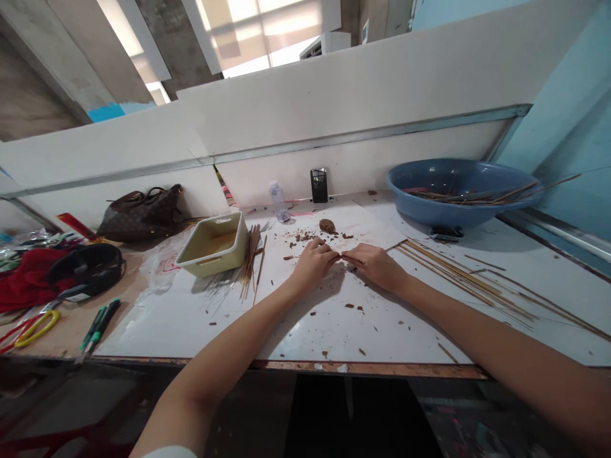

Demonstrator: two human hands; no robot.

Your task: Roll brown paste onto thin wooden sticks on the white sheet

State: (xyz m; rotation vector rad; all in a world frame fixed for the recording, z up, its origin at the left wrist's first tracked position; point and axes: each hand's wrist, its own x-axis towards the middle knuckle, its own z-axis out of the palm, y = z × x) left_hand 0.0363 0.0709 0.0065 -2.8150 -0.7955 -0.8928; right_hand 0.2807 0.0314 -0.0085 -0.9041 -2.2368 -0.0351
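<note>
My left hand point(314, 262) and my right hand point(375, 264) rest palm down side by side on the white table top point(334, 318), fingertips meeting over a thin stick point(394, 245) with brown paste on it. Both hands have their fingers curled and pressed onto the stick. A lump of brown paste point(327, 225) lies just beyond the hands, with brown crumbs scattered around it. To the right of my right hand, a spread of long bare sticks point(472, 283) runs toward the table's right edge.
A cream rectangular tub point(214, 243) stands left of the hands, with a bundle of coated sticks point(251, 257) beside it. A blue basin point(458, 191) holds more sticks at the back right. A small bottle point(278, 201), a phone point(319, 185), a brown bag point(140, 213), scissors point(33, 327) and pens point(100, 324) are also here.
</note>
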